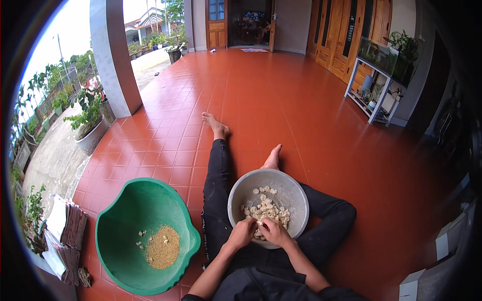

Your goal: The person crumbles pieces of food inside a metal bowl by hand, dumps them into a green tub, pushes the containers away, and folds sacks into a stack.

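Observation:
A grey metal basin (303, 200) rests between my legs, with many pale, roundish flat pieces (273, 210) heaped in its bottom. My left hand (243, 233) and my right hand (276, 234) meet over the near side of the basin. Their fingertips are pinched together around a small pale piece (259, 223), mostly covered by the fingers. Left of my leg stands a large green tub (118, 220). In it lies a mound of tan, grain-like crumbs (164, 248) with a few pale bits beside and on it.
My stretched leg (216, 175) lies between tub and basin on the red tiled floor (251, 95). Stacked papers (65, 226) stand at the left edge. Further off are a pillar (115, 55), a potted plant (93, 130) and an aquarium on a white stand (374, 90).

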